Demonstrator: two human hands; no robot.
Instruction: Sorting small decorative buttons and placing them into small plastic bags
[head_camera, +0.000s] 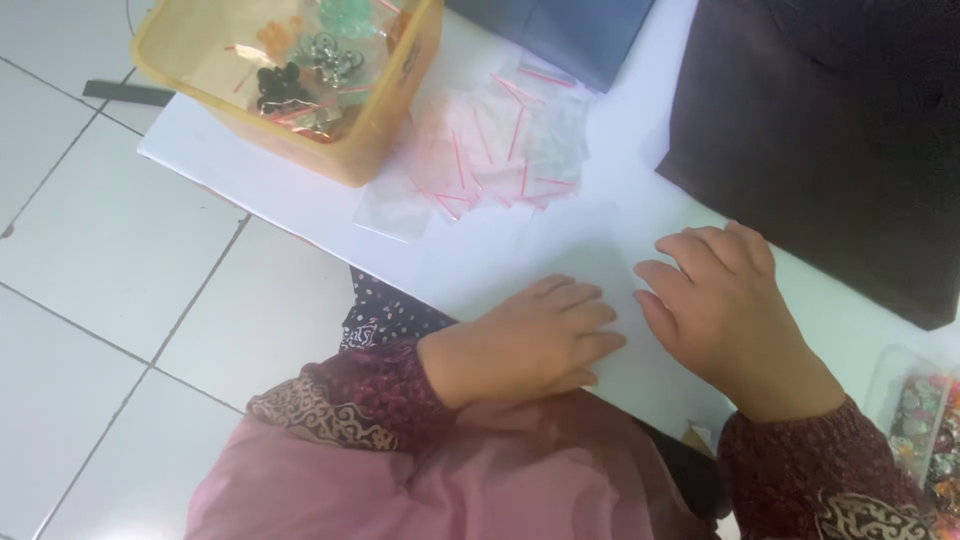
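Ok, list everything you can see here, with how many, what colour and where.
Table: one, white, across the middle.
Tub: one, yellow, top left corner of the table, holding bagged small items.
Small zip bags: a loose pile, clear with red strips, right of the tub.
Dark cloth: one, dark brown, top right.
Blue-grey sheet: one, top centre.
Clear box: one, right edge, holding mixed coloured pieces.
Floor tiles: white, left.
Left hand: flat on the table, empty.
Right hand: flat on the table, empty.
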